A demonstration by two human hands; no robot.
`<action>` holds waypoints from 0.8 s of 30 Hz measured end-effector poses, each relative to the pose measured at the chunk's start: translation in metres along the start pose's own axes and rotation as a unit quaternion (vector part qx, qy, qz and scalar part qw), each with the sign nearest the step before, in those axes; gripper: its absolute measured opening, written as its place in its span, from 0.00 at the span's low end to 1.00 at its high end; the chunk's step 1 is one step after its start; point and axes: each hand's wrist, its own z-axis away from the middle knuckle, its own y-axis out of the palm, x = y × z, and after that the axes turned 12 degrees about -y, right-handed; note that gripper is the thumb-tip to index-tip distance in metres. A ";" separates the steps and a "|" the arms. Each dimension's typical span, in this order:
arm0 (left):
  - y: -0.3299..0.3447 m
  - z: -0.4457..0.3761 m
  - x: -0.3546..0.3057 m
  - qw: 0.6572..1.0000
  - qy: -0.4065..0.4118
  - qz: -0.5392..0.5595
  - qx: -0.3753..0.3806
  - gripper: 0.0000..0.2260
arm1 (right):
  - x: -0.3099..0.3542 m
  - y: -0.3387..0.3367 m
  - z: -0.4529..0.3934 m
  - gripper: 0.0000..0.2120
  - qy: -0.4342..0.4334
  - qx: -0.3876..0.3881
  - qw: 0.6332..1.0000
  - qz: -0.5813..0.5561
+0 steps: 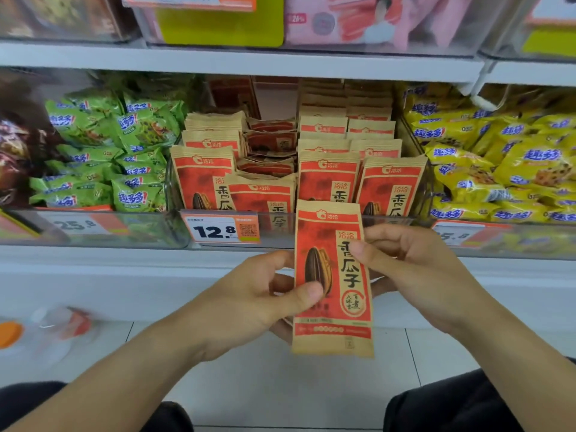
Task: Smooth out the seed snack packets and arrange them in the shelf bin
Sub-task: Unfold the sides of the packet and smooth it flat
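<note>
Here, in the single head view, you are looking down at your own two hands held out in front of a shop shelf. Between them is one seed packet (333, 277), red and tan, upright with its printed face toward you, in the air just below the bin's front edge. Your left hand (249, 302) pinches its lower left edge, thumb pressed on the front and fingers curled behind. Your right hand (414, 266) pinches the right edge higher up, thumb on the front and fingers behind. Gripping opposite edges at different heights looks meant to pull the packet taut so it flattens before shelving.

Behind it sits the clear shelf bin (358, 221), holding more of the same packets (328, 179). On the right side they stand upright in neat rows, faces forward. On the left, a few stand at the front while several lie flat in a loose pile (269, 151) further back, so that part likely needs tidying. A price tag (223, 230) is clipped to the bin's front left.

Green snack bags (109, 157) fill the bin to the left and yellow snack bags (505, 169) the bin to the right. Your dark-clad knees show at the bottom corners, above a pale tiled floor (280, 385).
</note>
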 end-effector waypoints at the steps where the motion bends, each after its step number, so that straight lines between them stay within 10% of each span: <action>1: -0.003 0.001 0.000 1.000 -0.001 -0.004 0.010 0.18 | -0.001 -0.001 0.000 0.12 -0.002 -0.003 1.000 0.001; 10: -0.004 0.000 0.003 0.999 0.020 -0.002 -0.034 0.13 | 0.004 -0.013 0.007 0.36 0.008 0.165 0.986 0.004; 24: 0.002 -0.007 -0.001 0.975 0.067 0.118 -0.177 0.10 | 0.003 -0.021 0.008 0.32 0.044 0.225 0.973 -0.010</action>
